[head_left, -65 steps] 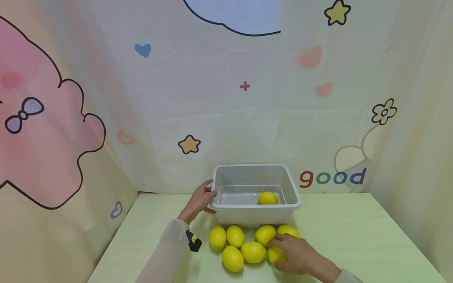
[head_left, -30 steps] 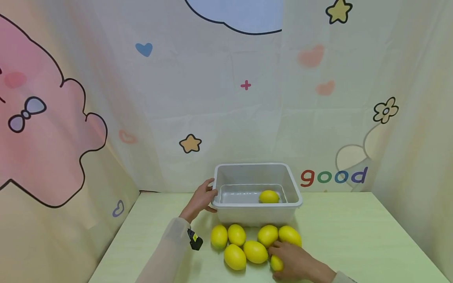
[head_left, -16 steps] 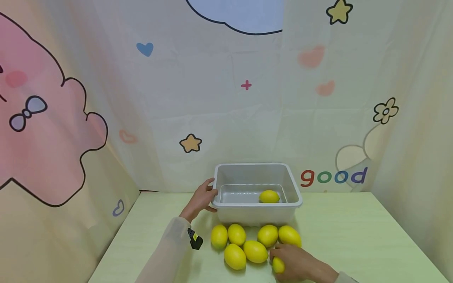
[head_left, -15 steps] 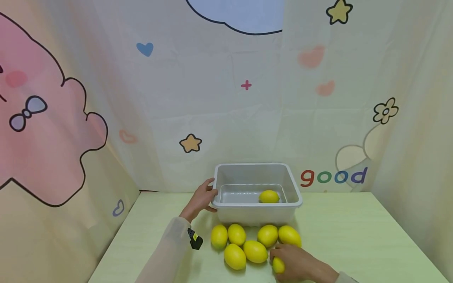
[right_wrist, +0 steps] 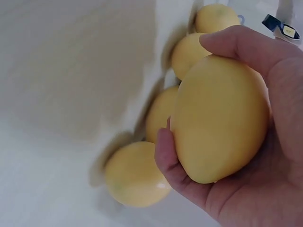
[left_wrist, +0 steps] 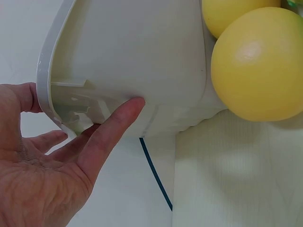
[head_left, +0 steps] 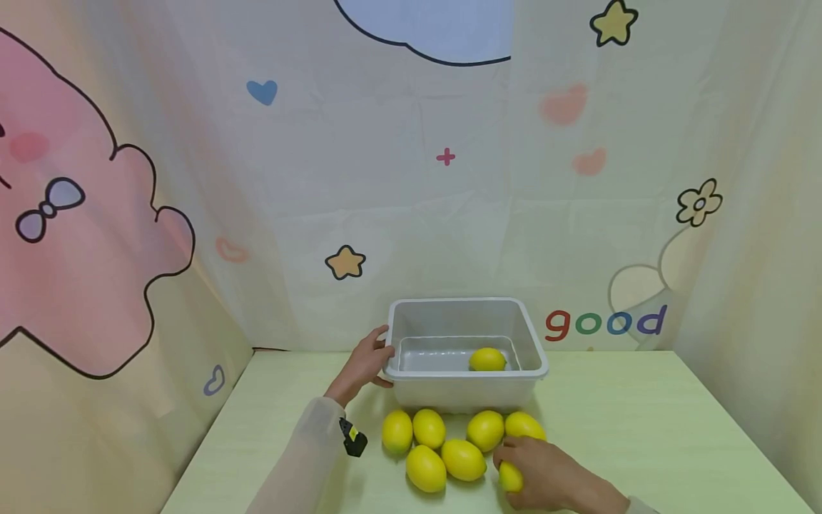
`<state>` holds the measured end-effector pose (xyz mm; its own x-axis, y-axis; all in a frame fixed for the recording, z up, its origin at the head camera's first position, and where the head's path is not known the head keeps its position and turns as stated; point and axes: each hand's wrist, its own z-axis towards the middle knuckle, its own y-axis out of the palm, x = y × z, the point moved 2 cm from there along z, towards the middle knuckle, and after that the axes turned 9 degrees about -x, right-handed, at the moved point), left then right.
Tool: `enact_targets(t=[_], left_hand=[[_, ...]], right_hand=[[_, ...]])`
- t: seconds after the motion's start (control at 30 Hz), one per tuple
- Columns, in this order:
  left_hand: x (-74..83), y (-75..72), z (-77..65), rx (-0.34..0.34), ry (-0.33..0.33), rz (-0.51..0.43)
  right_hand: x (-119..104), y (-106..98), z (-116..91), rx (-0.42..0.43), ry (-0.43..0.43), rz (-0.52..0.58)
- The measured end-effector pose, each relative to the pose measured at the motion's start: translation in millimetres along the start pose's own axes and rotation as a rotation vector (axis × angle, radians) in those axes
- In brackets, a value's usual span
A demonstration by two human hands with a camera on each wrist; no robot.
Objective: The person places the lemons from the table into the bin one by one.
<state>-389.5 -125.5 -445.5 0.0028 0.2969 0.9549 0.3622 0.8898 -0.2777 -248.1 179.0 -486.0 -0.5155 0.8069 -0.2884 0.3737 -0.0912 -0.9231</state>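
My left hand (head_left: 362,365) grips the left rim of a light grey plastic bin (head_left: 465,392). In the left wrist view the thumb is at the lip and one finger (left_wrist: 116,124) presses the bin's outer wall. One yellow lemon (head_left: 488,359) lies inside, toward the right. At the lower right, my right hand (head_left: 546,471) is wrapped round another lemon (right_wrist: 220,118), with thumb and fingers on opposite sides of it. Part of this lemon is hidden by the hand in the head view. Just beyond the knuckles lies a further lemon (head_left: 524,425), partly covered.
Several loose lemons sit in front of the bin, among them a front one (head_left: 426,469) and a left one (head_left: 397,432). The pale green table (head_left: 642,428) extends to both sides. A printed curtain (head_left: 411,214) hangs right behind the bin.
My right hand has closed more fully round its lemon and shifted it slightly rightward, away from the neighbouring lemons. The left hand and bin have stayed put.
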Motion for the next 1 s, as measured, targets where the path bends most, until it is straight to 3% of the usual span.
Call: enact_targets(t=[0.27, 0.53, 0.8, 1.0], left_hand=[[-1.4, -0.1, -0.6, -0.002, -0.009, -0.016], [-3.4, 0.5, 0.0, -0.003, -0.013, -0.01], [-2.4, 0.5, 1.0, -0.002, -0.015, -0.002], [-1.4, 0.8, 0.9, -0.008, -0.014, -0.006]], right_hand=[[-5.5, -13.9, -4.5, 0.061, -0.045, -0.026], [-13.0, -30.4, -9.0, 0.193, -0.116, -0.083], [-16.6, -47.4, -8.9, 0.226, -0.083, -0.058], [-19.7, -60.2, -11.2, 0.304, -0.127, -0.082]])
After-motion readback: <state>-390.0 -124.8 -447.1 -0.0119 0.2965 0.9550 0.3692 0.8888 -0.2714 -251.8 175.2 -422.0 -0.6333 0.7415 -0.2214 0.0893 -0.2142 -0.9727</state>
